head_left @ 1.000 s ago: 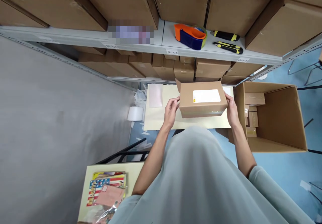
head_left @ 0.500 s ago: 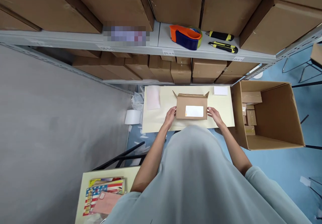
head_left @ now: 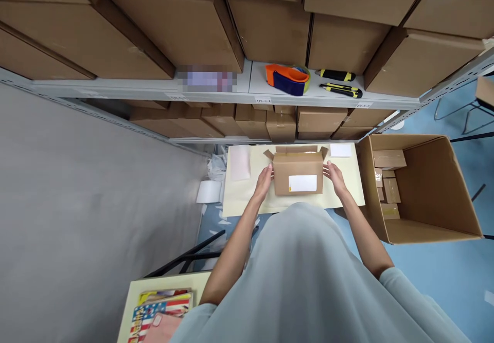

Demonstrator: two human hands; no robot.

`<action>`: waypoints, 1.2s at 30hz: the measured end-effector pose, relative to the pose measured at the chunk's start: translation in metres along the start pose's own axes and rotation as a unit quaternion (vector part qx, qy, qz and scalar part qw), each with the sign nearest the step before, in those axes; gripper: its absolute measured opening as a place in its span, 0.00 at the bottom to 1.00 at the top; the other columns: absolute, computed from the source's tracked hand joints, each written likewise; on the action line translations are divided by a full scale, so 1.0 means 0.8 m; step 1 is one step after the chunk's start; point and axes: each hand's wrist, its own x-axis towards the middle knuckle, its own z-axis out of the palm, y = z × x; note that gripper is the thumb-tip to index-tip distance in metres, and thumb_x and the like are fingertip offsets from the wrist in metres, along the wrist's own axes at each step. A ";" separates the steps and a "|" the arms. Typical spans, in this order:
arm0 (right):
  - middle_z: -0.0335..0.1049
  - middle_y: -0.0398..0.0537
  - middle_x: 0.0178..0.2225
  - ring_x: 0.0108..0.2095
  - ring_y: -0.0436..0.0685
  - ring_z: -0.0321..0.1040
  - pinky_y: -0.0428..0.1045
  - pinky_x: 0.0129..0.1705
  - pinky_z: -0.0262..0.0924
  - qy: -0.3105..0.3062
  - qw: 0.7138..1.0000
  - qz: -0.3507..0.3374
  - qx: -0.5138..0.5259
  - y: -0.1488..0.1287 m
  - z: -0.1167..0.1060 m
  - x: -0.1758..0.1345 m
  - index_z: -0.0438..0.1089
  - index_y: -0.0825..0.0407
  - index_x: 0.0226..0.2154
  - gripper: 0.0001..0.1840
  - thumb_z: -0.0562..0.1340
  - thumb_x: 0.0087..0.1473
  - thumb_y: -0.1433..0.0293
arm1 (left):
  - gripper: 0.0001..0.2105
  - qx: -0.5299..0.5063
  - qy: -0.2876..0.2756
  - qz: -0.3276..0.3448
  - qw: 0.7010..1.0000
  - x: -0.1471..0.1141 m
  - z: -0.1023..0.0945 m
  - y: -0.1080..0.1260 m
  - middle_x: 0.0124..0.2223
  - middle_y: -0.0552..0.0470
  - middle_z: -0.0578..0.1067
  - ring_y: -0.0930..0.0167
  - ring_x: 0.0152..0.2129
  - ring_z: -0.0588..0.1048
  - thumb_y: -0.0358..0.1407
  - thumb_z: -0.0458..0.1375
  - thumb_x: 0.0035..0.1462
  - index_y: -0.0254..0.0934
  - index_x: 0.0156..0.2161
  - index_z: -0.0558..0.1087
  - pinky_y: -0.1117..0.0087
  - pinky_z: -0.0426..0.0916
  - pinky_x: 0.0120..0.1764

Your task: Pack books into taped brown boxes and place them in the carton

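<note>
On the cream table: 1 small cardboard box, set down as far as can be judged, with 1 white label borne on the face toward the wearer. The box is flanked by 2 hands, held apart: left hand at its left side, right hand at its right, fingers extended; whether pressure is applied cannot be told. Labelling is judged done; the top is not yet closed, flaps being splayed. On the shelf: 1 tape dispenser, 2 cutters, untouched.
</note>
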 end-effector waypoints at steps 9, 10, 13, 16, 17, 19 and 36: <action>0.80 0.52 0.51 0.56 0.64 0.76 0.62 0.62 0.74 0.000 0.999 -0.035 0.013 -0.010 -0.026 -0.037 0.76 0.48 0.47 0.34 0.64 0.61 0.36 | 0.33 -0.077 0.024 -0.006 0.997 -0.026 -0.008 -0.021 0.62 0.40 0.79 0.58 0.61 0.77 0.64 0.55 0.67 0.39 0.60 0.74 0.52 0.73 0.65; 0.80 0.51 0.49 0.54 0.64 0.76 0.61 0.61 0.75 0.003 1.000 -0.021 0.016 -0.003 -0.026 -0.034 0.76 0.49 0.45 0.34 0.66 0.58 0.35 | 0.31 -0.083 0.040 -0.018 0.996 -0.023 -0.007 -0.027 0.61 0.40 0.79 0.58 0.61 0.78 0.63 0.57 0.67 0.40 0.60 0.74 0.51 0.73 0.65; 0.79 0.50 0.43 0.48 0.62 0.78 0.61 0.58 0.76 0.006 1.000 0.015 0.010 0.022 -0.026 -0.023 0.75 0.49 0.40 0.37 0.68 0.52 0.32 | 0.27 -0.082 0.072 -0.044 0.993 -0.015 -0.005 -0.043 0.56 0.40 0.81 0.58 0.55 0.81 0.60 0.60 0.67 0.39 0.54 0.76 0.50 0.74 0.63; 0.80 0.54 0.45 0.49 0.65 0.80 0.63 0.57 0.76 0.019 0.999 0.022 -0.025 0.036 -0.033 -0.016 0.74 0.50 0.46 0.40 0.66 0.52 0.32 | 0.26 -0.069 0.098 -0.042 0.992 -0.009 -0.010 -0.049 0.51 0.40 0.81 0.57 0.52 0.82 0.58 0.60 0.67 0.38 0.55 0.75 0.51 0.76 0.61; 0.80 0.57 0.48 0.51 0.66 0.79 0.64 0.57 0.75 0.036 0.998 0.006 -0.049 0.036 -0.036 -0.015 0.73 0.51 0.50 0.41 0.66 0.54 0.33 | 0.26 -0.055 0.118 -0.027 0.991 -0.009 -0.013 -0.046 0.53 0.39 0.81 0.57 0.54 0.81 0.57 0.61 0.67 0.38 0.57 0.74 0.52 0.76 0.60; 0.78 0.62 0.54 0.56 0.69 0.76 0.66 0.58 0.74 0.092 0.986 -0.065 -0.125 0.027 -0.043 -0.017 0.72 0.51 0.55 0.39 0.64 0.59 0.37 | 0.27 0.006 0.168 0.035 0.985 -0.013 -0.021 -0.034 0.59 0.37 0.78 0.57 0.59 0.78 0.54 0.63 0.67 0.39 0.62 0.72 0.53 0.75 0.61; 0.81 0.65 0.42 0.47 0.71 0.75 0.61 0.53 0.68 0.048 0.870 -0.138 -0.470 -0.011 -0.025 0.011 0.77 0.54 0.46 0.29 0.45 0.76 0.57 | 0.24 0.254 0.052 0.068 0.963 0.004 0.000 -0.010 0.60 0.35 0.80 0.51 0.60 0.77 0.55 0.53 0.72 0.39 0.59 0.72 0.50 0.69 0.63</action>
